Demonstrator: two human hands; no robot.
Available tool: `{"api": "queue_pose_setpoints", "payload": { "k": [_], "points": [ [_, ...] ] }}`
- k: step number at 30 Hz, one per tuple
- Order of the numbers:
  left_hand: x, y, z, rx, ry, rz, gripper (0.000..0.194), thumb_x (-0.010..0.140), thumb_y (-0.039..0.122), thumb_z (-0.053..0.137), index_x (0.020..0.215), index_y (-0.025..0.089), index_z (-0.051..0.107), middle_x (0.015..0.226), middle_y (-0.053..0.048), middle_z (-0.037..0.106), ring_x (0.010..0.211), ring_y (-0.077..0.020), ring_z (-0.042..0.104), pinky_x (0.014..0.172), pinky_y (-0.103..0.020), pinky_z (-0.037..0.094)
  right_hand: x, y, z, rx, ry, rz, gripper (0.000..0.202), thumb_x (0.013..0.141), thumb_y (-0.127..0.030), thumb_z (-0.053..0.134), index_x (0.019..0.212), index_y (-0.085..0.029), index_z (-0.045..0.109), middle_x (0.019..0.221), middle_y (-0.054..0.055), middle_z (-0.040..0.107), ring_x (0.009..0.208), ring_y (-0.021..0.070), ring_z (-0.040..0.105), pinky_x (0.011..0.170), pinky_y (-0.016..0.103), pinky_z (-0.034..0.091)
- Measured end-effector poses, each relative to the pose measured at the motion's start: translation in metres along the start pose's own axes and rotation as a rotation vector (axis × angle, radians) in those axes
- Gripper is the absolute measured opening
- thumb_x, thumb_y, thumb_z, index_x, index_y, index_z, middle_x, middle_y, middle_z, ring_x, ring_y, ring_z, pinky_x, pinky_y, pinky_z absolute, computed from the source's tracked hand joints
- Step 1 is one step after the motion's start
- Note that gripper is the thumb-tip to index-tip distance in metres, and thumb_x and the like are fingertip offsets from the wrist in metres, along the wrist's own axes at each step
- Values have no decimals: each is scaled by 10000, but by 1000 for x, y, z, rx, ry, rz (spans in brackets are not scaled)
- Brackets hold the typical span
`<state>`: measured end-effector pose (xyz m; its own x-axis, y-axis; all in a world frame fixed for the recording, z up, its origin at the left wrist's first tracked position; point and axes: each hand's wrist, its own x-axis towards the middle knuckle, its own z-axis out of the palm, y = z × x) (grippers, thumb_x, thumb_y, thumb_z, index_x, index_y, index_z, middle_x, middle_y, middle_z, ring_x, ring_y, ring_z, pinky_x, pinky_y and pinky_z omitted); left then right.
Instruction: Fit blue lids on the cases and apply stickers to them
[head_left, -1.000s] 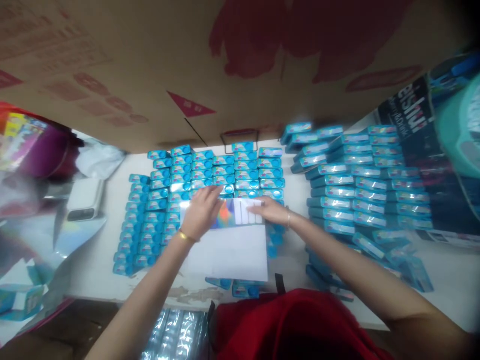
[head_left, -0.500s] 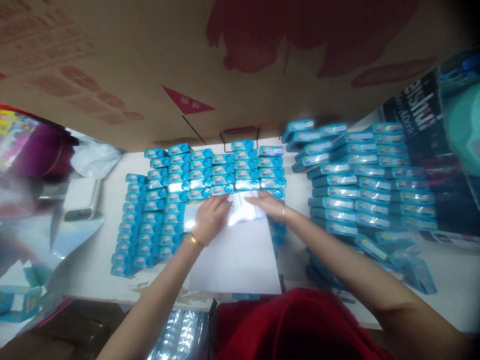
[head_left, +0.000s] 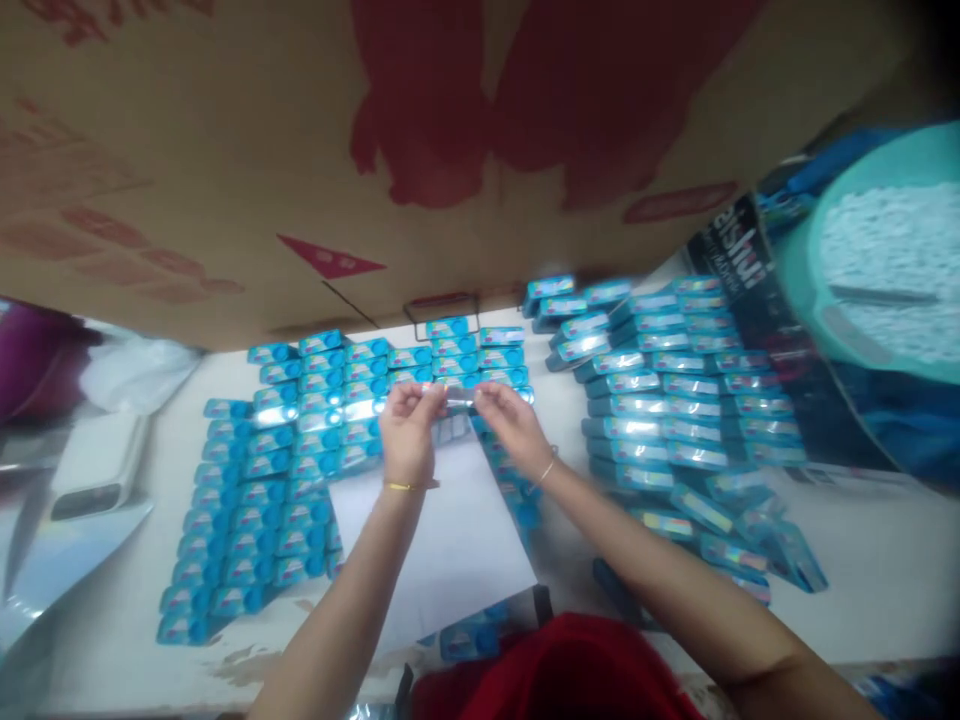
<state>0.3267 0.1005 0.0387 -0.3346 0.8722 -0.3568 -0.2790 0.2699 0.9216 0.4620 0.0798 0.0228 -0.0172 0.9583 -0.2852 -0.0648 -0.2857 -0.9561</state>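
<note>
Between my hands a small shiny sticker is stretched out, one end pinched by each hand. My left hand is closed on its left end, and my right hand is closed on its right end. Just below lies a white sheet, tilted, with a few pale rectangles near its top edge. The sheet rests over rows of small blue boxes, which stand packed closely on the white table. The boxes behind the sticker are partly covered by my fingers.
More blue boxes stand in rows on the right, several lying loose at the front. A large cardboard carton walls off the back. A turquoise basin of small white pieces is at the right, a white device at the left.
My hands have come up off the sheet's top edge and now hold the sticker between them. The sheet has turned askew. The view has shifted to the right.
</note>
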Motion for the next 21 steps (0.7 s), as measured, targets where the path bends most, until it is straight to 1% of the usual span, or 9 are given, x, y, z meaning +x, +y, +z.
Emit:
{"api": "queue_pose_setpoints", "payload": {
  "k": [1, 3, 5, 8, 10, 12, 14, 17, 21],
  "points": [
    [0, -3, 9, -5, -19, -13, 343, 591, 332, 792, 722, 184, 512, 622, 46, 593, 568, -88, 587, 567, -203, 468, 2, -2, -5, 51, 9, 37, 420, 771, -594, 589, 892, -192, 605, 842, 28, 626, 822, 174, 580, 797, 304, 468],
    [1, -8, 26, 35, -53, -29, 333, 601, 342, 785, 718, 183, 517, 610, 42, 588, 566, -100, 588, 577, -219, 471, 8, -4, -17, 103, 44, 73, 370, 757, -563, 613, 766, -195, 573, 737, 6, 588, 726, 154, 546, 738, 289, 459],
    [7, -14, 40, 138, -85, 10, 302, 627, 350, 767, 695, 181, 525, 609, 36, 578, 587, -113, 590, 596, -234, 472, 17, -4, -32, 58, 110, 48, 341, 776, -530, 593, 704, -201, 539, 670, -10, 539, 666, 140, 501, 677, 269, 435],
    [20, -25, 60, 358, -107, 194, 214, 701, 335, 704, 669, 182, 557, 639, 29, 563, 633, -115, 558, 648, -242, 461, 37, 0, -58, -109, 196, -55, 312, 784, -487, 572, 662, -211, 491, 607, -29, 461, 619, 130, 442, 606, 247, 389],
    [30, -35, 71, 518, -85, 337, 153, 743, 300, 659, 676, 184, 585, 704, 15, 572, 702, -128, 548, 706, -253, 456, 52, 4, -73, -225, 214, -118, 305, 798, -456, 541, 631, -210, 475, 576, -34, 430, 600, 128, 425, 583, 241, 366],
    [37, -45, 80, 664, -41, 439, 111, 762, 263, 629, 686, 187, 602, 771, -3, 580, 792, -151, 552, 780, -275, 449, 66, 10, -84, -342, 216, -153, 290, 813, -415, 509, 616, -204, 489, 557, -32, 433, 579, 125, 420, 569, 240, 345],
    [42, -53, 86, 787, 6, 476, 93, 772, 245, 617, 695, 194, 611, 814, -17, 581, 860, -176, 550, 843, -306, 434, 76, 16, -90, -467, 217, -147, 273, 824, -379, 490, 621, -198, 516, 543, -31, 450, 548, 121, 416, 550, 240, 323],
    [45, -60, 91, 949, 53, 456, 87, 782, 247, 611, 708, 204, 623, 870, -35, 589, 920, -213, 542, 896, -361, 397, 82, 24, -90, -649, 217, -107, 242, 840, -327, 477, 654, -195, 557, 523, -28, 466, 510, 122, 416, 524, 243, 287],
    [46, -66, 93, 1081, 53, 424, 81, 796, 248, 596, 739, 210, 640, 932, -54, 597, 958, -249, 526, 899, -411, 359, 84, 29, -85, -827, 229, -70, 219, 858, -278, 470, 712, -191, 608, 545, -3, 531, 516, 139, 461, 519, 253, 272]
  ]
}}
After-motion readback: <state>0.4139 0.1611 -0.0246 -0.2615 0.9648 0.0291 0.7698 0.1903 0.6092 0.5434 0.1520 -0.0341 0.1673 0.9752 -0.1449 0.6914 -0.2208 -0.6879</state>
